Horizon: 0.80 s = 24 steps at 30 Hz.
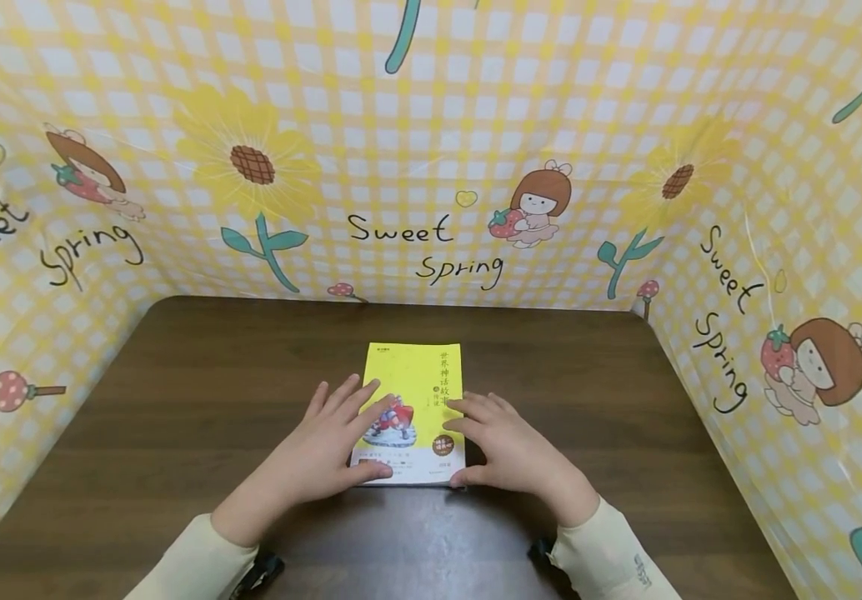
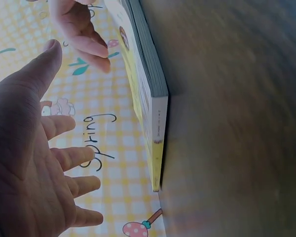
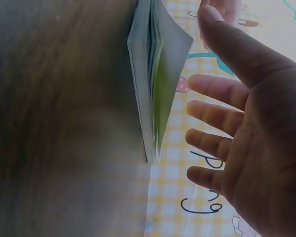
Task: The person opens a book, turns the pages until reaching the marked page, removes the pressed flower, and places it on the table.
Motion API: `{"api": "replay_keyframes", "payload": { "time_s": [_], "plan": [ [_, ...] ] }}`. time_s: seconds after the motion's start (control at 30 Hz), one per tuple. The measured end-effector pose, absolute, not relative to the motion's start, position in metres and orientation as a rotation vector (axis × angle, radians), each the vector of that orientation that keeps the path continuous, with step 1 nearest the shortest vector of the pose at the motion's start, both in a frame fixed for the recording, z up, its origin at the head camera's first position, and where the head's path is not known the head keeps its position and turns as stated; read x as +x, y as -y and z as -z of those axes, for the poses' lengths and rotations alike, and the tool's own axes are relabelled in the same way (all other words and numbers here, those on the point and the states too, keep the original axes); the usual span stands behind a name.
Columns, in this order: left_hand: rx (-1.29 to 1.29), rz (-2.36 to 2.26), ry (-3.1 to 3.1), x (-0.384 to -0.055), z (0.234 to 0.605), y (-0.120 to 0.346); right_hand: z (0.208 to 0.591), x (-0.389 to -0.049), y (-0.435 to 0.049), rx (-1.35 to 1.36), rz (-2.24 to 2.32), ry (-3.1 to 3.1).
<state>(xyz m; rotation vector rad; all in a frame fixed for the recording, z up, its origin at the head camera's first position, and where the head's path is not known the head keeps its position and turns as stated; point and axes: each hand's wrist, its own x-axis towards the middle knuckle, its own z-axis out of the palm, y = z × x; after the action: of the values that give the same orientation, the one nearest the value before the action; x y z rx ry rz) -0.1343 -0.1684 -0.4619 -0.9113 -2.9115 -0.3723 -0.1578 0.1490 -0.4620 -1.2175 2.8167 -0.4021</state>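
Note:
A yellow paperback book with a white lower band lies on the table, its front cover up. Its spine faces the left wrist camera, and in the right wrist view the cover's free edge stands slightly raised off the pages. My left hand is spread over the book's left side, fingers apart. Over the right edge my right hand is held with its fingers extended. Both wrist views show a gap between the palms and the book, and neither hand grips anything.
The dark wooden table is enclosed at the back and both sides by a yellow checked cloth printed with flowers and cartoon figures. Dark straps sit at the light sleeves.

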Motion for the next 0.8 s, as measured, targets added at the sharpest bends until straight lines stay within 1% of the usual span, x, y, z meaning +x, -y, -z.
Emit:
{"api": "replay_keyframes", "payload": {
  "time_s": [0.53, 0.8],
  "plan": [
    [-0.933, 0.431, 2.946, -0.133, 0.467, 0.142, 0.471, -0.157, -0.143, -1.228, 0.258, -2.796],
    [-0.965, 0.381, 2.976, -0.128, 0.470, 0.133, 0.470, -0.157, -0.144, -1.233, 0.289, -2.776]
  ]
}}
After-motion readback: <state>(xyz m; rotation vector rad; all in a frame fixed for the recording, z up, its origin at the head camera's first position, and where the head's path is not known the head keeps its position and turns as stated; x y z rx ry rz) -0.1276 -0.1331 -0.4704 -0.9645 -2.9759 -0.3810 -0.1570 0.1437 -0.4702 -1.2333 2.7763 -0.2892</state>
